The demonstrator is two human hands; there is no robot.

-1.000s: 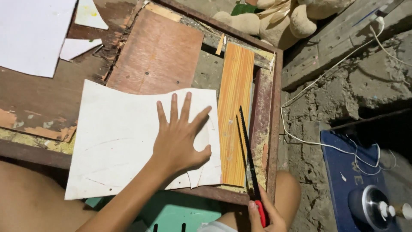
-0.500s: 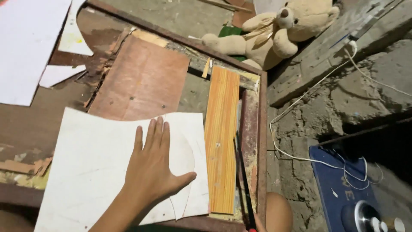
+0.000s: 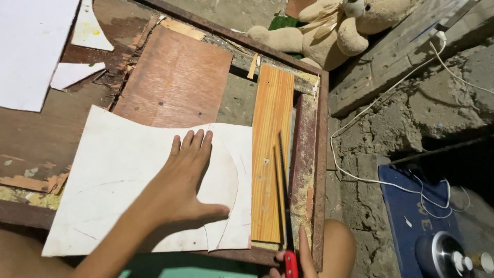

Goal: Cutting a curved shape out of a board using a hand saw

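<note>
L. hand (image 3: 190, 177) lying flat, fingers together, pressing white sheet (image 3: 118, 185) at centre; r. hand (image 3: 293, 260) at 6 o'clock gripping red-handled saw (image 3: 283, 195) — blade resting along wood strip (image 3: 271, 154).

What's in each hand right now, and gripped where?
Right hand grips the saw by its red handle. Left hand holds nothing, pressing flat on the white sheet.

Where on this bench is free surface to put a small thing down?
The brown plywood panel behind the white sheet is bare. Crowded: the left hand presses the sheet, and the right hand holds a saw along the striped plank.
</note>
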